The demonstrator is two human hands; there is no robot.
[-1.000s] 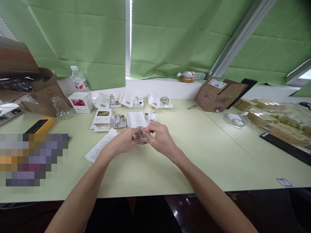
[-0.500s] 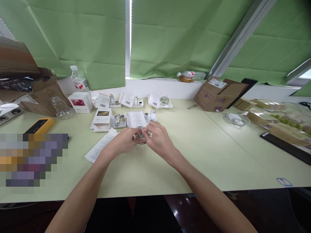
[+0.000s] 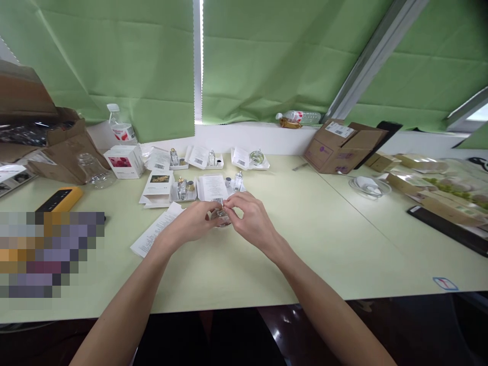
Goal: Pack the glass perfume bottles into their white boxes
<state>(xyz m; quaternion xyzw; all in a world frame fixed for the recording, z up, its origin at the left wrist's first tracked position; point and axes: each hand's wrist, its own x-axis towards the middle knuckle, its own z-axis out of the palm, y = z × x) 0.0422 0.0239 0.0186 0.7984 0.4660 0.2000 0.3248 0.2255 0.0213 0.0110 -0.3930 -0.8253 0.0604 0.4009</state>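
Observation:
My left hand (image 3: 192, 222) is closed around a small round glass perfume bottle (image 3: 222, 218) standing low at the table. Over the bottle's top, my right hand (image 3: 251, 217) pinches thumb and forefinger together; the tiny thing between them is too small to make out. Just beyond the hands lies an open white box (image 3: 212, 188) with a clear bottle (image 3: 238, 180) and a dark cap (image 3: 228, 182). Left of it, another open box (image 3: 159, 189) has a glass bottle (image 3: 182, 189) and a gold cap (image 3: 190, 187) in its tray. A printed sheet (image 3: 152, 234) lies beside my left forearm.
Farther back stand more open boxes, one with a round green-tinted bottle (image 3: 256, 158). A white carton (image 3: 124, 161) and clear jar (image 3: 93, 172) are at left, near a yellow power strip (image 3: 61, 199). At right are a cardboard box (image 3: 339, 147) and coiled white cable (image 3: 369, 187).
My right fingers have lifted slightly from the bottle's top and opened into a rounder pinch. The left hand keeps its hold. The whole view has shifted a little.

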